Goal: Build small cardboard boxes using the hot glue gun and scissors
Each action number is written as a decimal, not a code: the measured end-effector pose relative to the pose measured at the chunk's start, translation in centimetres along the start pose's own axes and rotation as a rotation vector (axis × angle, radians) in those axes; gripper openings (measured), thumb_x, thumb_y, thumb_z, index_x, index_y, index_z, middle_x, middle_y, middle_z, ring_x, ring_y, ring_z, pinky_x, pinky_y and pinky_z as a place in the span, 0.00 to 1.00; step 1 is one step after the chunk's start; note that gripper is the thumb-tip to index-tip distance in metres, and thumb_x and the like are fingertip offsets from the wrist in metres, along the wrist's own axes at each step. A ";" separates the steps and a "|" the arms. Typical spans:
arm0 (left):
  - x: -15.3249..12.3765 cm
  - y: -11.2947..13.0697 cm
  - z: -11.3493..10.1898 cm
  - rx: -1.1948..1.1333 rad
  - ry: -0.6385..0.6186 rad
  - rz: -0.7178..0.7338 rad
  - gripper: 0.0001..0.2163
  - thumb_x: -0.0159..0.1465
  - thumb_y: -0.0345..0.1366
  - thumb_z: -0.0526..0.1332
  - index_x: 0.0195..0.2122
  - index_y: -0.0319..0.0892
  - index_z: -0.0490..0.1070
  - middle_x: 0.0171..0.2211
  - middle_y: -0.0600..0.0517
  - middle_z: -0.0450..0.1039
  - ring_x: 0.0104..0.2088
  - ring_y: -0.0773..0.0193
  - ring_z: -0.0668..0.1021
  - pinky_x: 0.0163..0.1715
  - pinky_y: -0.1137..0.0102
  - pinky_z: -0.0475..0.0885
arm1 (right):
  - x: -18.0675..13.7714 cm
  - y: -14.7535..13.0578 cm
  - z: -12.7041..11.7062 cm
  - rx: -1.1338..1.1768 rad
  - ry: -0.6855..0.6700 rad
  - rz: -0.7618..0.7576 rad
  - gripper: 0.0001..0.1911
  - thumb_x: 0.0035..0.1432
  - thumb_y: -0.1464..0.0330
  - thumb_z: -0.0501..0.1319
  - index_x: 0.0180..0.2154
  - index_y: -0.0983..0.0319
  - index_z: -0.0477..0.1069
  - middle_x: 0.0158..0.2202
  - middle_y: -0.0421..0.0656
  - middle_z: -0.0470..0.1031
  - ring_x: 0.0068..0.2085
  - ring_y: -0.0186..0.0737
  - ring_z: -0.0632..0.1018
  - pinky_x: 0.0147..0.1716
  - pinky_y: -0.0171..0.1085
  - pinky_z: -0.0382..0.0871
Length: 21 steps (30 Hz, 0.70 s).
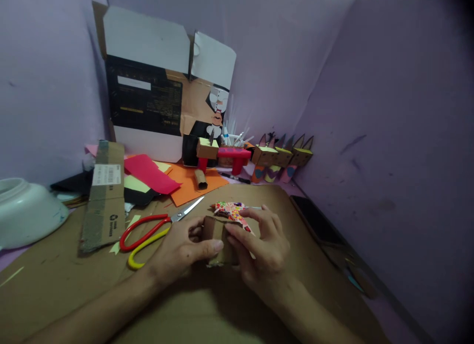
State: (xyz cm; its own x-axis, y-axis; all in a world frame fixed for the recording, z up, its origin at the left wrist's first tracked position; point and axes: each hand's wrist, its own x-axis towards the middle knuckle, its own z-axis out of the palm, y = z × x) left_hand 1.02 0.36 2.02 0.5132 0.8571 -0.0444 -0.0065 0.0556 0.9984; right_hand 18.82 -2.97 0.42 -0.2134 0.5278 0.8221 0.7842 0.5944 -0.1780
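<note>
Between my two hands is a small folded cardboard box (222, 250), held just above the cardboard-covered tabletop. My left hand (185, 248) grips its left side, thumb laid across the front face. The fingers of my right hand (264, 243) press on the box's upper right edge and right side. Behind the box lies a hot glue gun (231, 210) with a colourful flower pattern, partly hidden by my right hand. To the left, scissors (172, 218) with one red and one yellow handle rest on the cardboard, blades partly apart, their lower handle close to my left wrist.
A white bowl (29, 213) and a cardboard strip (105, 196) are at left. Coloured paper (153, 173) lies farther back. Small cardboard figures (283, 156) and a red paper model (235, 154) stand along the back. A dark phone-like slab (316, 220) lies right, by the wall.
</note>
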 end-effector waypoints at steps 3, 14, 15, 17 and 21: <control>-0.1 0.0 0.0 0.039 0.011 -0.001 0.20 0.53 0.37 0.66 0.48 0.37 0.70 0.45 0.45 0.76 0.46 0.50 0.76 0.44 0.63 0.72 | -0.2 -0.3 0.2 -0.126 -0.034 -0.026 0.14 0.55 0.77 0.58 0.43 0.57 0.71 0.48 0.48 0.69 0.47 0.49 0.70 0.55 0.57 0.57; -0.6 0.5 0.6 0.297 0.118 0.012 0.13 0.51 0.34 0.65 0.39 0.38 0.71 0.34 0.51 0.76 0.34 0.58 0.76 0.32 0.70 0.71 | 0.1 -0.9 -0.3 0.030 -0.221 0.131 0.15 0.51 0.76 0.58 0.42 0.61 0.66 0.56 0.55 0.63 0.56 0.55 0.66 0.55 0.60 0.55; -0.6 0.5 0.6 0.289 0.120 0.004 0.13 0.51 0.35 0.65 0.38 0.38 0.71 0.33 0.51 0.75 0.34 0.58 0.76 0.32 0.70 0.71 | 0.3 -0.9 -0.4 0.084 -0.225 0.161 0.15 0.50 0.76 0.59 0.41 0.61 0.66 0.56 0.54 0.63 0.56 0.55 0.66 0.55 0.59 0.56; -0.6 0.5 0.5 0.268 0.116 -0.011 0.15 0.50 0.36 0.66 0.39 0.39 0.71 0.34 0.51 0.75 0.35 0.58 0.76 0.32 0.70 0.71 | 0.5 -0.7 -0.6 0.216 -0.230 0.240 0.14 0.48 0.75 0.61 0.39 0.59 0.65 0.57 0.53 0.62 0.57 0.54 0.66 0.53 0.55 0.61; -0.5 0.5 0.4 0.281 0.111 -0.020 0.14 0.49 0.37 0.67 0.36 0.39 0.71 0.32 0.52 0.74 0.35 0.57 0.76 0.30 0.70 0.70 | 0.5 -0.3 -0.6 0.410 -0.251 0.336 0.12 0.47 0.76 0.62 0.34 0.58 0.64 0.55 0.51 0.64 0.57 0.50 0.67 0.53 0.51 0.63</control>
State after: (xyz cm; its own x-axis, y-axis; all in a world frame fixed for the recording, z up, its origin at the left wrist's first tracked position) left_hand 1.08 -0.27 2.56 0.4138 0.9089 -0.0525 0.2487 -0.0574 0.9669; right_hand 18.80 -3.23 1.18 -0.1622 0.8259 0.5400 0.5537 0.5292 -0.6430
